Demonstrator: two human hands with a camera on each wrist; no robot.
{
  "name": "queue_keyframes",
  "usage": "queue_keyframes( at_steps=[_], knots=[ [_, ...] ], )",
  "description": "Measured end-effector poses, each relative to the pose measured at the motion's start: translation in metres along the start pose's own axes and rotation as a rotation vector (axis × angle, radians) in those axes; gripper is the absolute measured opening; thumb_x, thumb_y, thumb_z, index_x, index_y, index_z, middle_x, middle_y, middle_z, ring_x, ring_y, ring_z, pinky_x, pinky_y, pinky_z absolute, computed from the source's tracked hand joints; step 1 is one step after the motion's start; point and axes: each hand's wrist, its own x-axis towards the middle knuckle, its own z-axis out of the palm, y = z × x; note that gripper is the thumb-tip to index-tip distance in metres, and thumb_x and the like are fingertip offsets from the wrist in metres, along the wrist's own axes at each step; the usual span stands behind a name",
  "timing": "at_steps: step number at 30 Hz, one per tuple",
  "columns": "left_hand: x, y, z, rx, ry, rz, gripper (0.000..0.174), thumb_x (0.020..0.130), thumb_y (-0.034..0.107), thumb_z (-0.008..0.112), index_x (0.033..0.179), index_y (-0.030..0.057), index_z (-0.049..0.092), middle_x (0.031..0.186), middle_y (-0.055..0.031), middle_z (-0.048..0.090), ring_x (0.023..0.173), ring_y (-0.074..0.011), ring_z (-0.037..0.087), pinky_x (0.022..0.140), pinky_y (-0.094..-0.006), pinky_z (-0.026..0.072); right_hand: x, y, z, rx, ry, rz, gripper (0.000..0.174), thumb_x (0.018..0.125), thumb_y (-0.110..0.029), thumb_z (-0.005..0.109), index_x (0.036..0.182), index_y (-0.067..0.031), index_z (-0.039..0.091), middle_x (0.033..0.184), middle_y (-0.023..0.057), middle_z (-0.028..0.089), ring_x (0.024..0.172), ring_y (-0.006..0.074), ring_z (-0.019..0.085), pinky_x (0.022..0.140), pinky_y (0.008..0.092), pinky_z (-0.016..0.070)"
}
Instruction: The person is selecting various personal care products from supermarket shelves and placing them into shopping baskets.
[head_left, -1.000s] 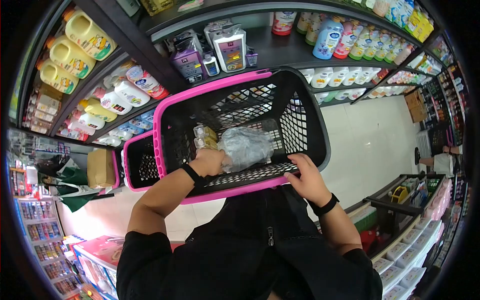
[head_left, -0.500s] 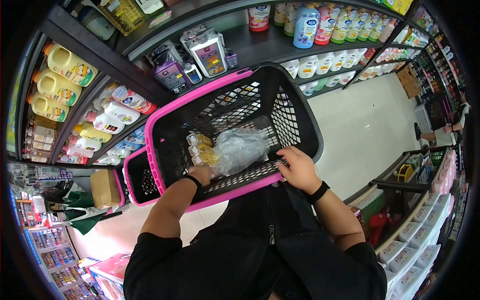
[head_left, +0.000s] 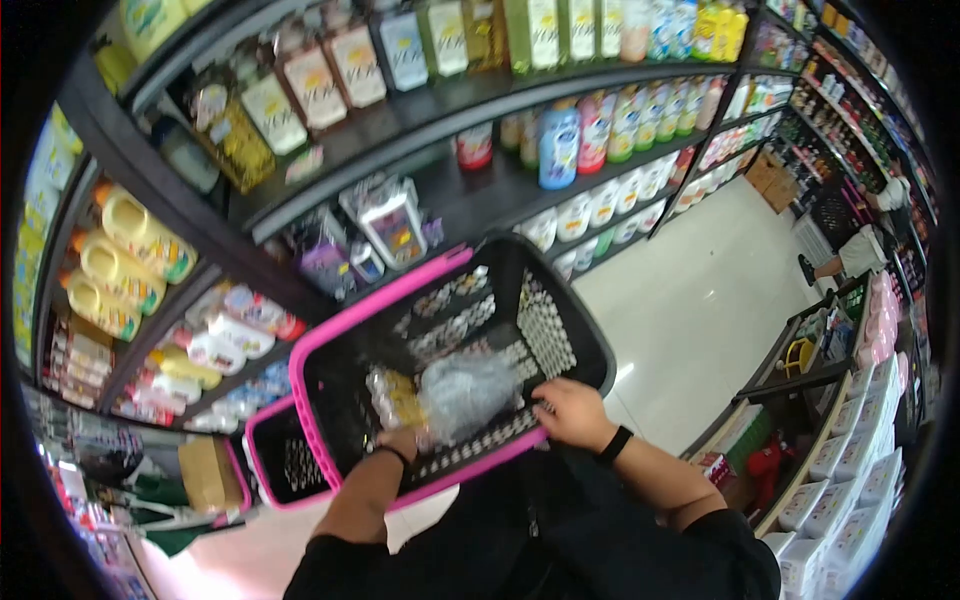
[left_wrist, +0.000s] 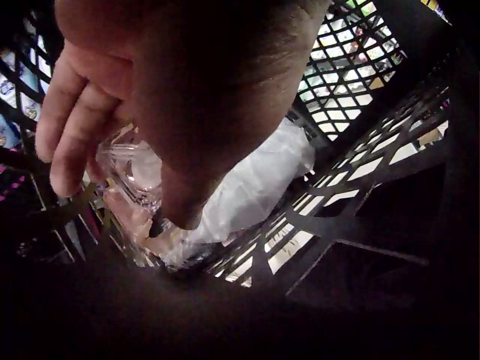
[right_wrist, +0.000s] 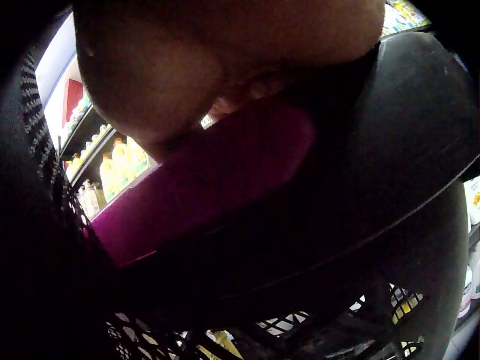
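Observation:
A black basket with a pink rim (head_left: 400, 304) is tilted in front of the person. Inside lie yellowish clear packs (head_left: 396, 397) beside a crumpled translucent plastic bag (head_left: 468, 393). The left hand (head_left: 399, 441) reaches in at the near left corner. In the left wrist view, the thumb and fingers of that hand (left_wrist: 150, 97) lie around a clear plastic package (left_wrist: 136, 174), beside the whitish bag (left_wrist: 259, 184); its fingertips are partly hidden. The right hand (head_left: 572, 414) grips the near rim, fingers over its inner side; the right wrist view shows this hand (right_wrist: 217, 60) above the pink rim (right_wrist: 217, 180).
Shelves with bottles (head_left: 560, 145) curve along the far side; larger jugs (head_left: 118, 262) stand at left. A second pink-rimmed basket (head_left: 262, 450) and a cardboard box (head_left: 210, 474) are at left. White packs (head_left: 835, 510) line a low shelf at right; another person (head_left: 860, 250) stands far right.
The head view has shifted, so the basket sits lower and more upper shelf shows. The left hand has moved from over the yellowish packs to their near side. The right hand remains on the rim.

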Motion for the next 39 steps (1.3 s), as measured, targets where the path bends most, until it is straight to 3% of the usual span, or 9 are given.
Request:
queue_keyframes(
  at_steps=[1, 7, 15, 18, 19, 22, 26, 29, 39],
  knots=[
    [-0.057, 0.036, -0.07, 0.032, -0.115, -0.21, 0.039, 0.099, 0.031, 0.053, 0.136, 0.0215, 0.062, 0.14, -0.0014, 0.061, 0.122, -0.0292, 0.062, 0.09, -0.0587, 0.0516, 0.0, 0.001, 0.001, -0.005, -0.007, 0.005, 0.021, 0.085, -0.024, 0.068, 0.1, -0.0091, 0.065, 0.092, 0.0098, 0.064, 0.085, 0.0317, 0.066, 0.072, 0.0418, 0.0535],
    [-0.004, 0.004, -0.015, 0.072, 0.01, -0.019, 0.049, 0.088, 0.037, 0.063, 0.133, 0.0191, 0.063, 0.127, -0.0031, 0.069, 0.116, -0.022, 0.066, 0.086, -0.0465, 0.0547, -0.002, 0.006, 0.005, 0.009, -0.034, 0.021, 0.023, 0.087, -0.027, 0.068, 0.102, -0.0097, 0.065, 0.093, 0.0101, 0.066, 0.085, 0.032, 0.067, 0.073, 0.0427, 0.0548],
    [-0.1, 0.047, -0.142, -0.03, -0.245, -0.123, 0.062, 0.084, 0.035, 0.068, 0.144, 0.0255, 0.053, 0.135, -0.0012, 0.064, 0.124, -0.0207, 0.061, 0.096, -0.0443, 0.052, 0.01, 0.022, -0.01, 0.292, -0.314, 0.077, 0.032, 0.091, -0.031, 0.067, 0.11, -0.0056, 0.063, 0.102, 0.0142, 0.07, 0.095, 0.0311, 0.069, 0.083, 0.0402, 0.0546],
    [-0.114, 0.039, -0.155, -0.073, -0.302, 0.115, 0.069, 0.082, 0.04, 0.066, 0.146, 0.0217, 0.051, 0.147, -0.0071, 0.055, 0.133, -0.0276, 0.053, 0.107, -0.0547, 0.0424, 0.02, 0.039, -0.012, 0.427, -0.382, 0.046, 0.032, 0.091, -0.03, 0.067, 0.112, -0.0047, 0.063, 0.102, 0.0154, 0.07, 0.095, 0.0305, 0.069, 0.083, 0.0392, 0.0544],
    [-0.074, 0.016, -0.096, -0.076, 0.039, 0.346, 0.05, 0.094, 0.032, 0.063, 0.14, 0.0146, 0.057, 0.129, -0.0029, 0.068, 0.115, -0.0227, 0.066, 0.097, -0.0388, 0.0506, 0.026, 0.047, -0.014, 0.45, -0.414, 0.024, 0.032, 0.091, -0.027, 0.068, 0.113, -0.0039, 0.062, 0.101, 0.0162, 0.07, 0.094, 0.0294, 0.069, 0.083, 0.0391, 0.0542],
    [-0.027, -0.008, -0.084, -0.618, -0.441, 0.248, 0.06, 0.087, 0.049, 0.062, 0.136, 0.0154, 0.06, 0.13, -0.0153, 0.066, 0.121, -0.0299, 0.062, 0.101, -0.0455, 0.048, 0.06, 0.064, -0.052, 0.443, -0.393, -0.074, 0.032, 0.092, -0.022, 0.067, 0.115, -0.0009, 0.061, 0.103, 0.0131, 0.068, 0.094, 0.0238, 0.068, 0.083, 0.0363, 0.0542],
    [-0.072, -0.002, -0.146, -0.401, 0.278, 0.279, 0.069, 0.089, 0.057, 0.059, 0.13, 0.0005, 0.059, 0.116, -0.0272, 0.068, 0.107, -0.0393, 0.067, 0.092, -0.0461, 0.0515, 0.16, 0.107, -0.119, 0.169, -0.06, -0.129, 0.033, 0.086, -0.019, 0.07, 0.113, -0.0031, 0.06, 0.097, 0.0154, 0.065, 0.089, 0.031, 0.065, 0.079, 0.0408, 0.0525],
    [-0.21, 0.083, -0.262, -0.495, 0.407, 0.11, 0.071, 0.091, 0.053, 0.06, 0.138, 0.0006, 0.051, 0.109, -0.0283, 0.069, 0.103, -0.0392, 0.069, 0.09, -0.0445, 0.0528, 0.248, 0.111, -0.181, 0.096, 0.391, -0.204, 0.047, 0.084, -0.02, 0.073, 0.123, 0.0004, 0.056, 0.108, 0.0194, 0.063, 0.101, 0.0362, 0.062, 0.089, 0.0433, 0.0504],
    [-0.265, 0.169, -0.2, -0.809, 0.48, 0.097, 0.046, 0.09, 0.033, 0.071, 0.123, 0.003, 0.061, 0.108, -0.0216, 0.072, 0.102, -0.0362, 0.069, 0.086, -0.0441, 0.0533, 0.436, 0.074, -0.22, 0.043, 0.938, -0.009, 0.09, 0.079, -0.037, 0.081, 0.144, 0.0066, 0.036, 0.131, 0.0298, 0.053, 0.123, 0.0449, 0.051, 0.105, 0.0487, 0.0417]
  ],
)
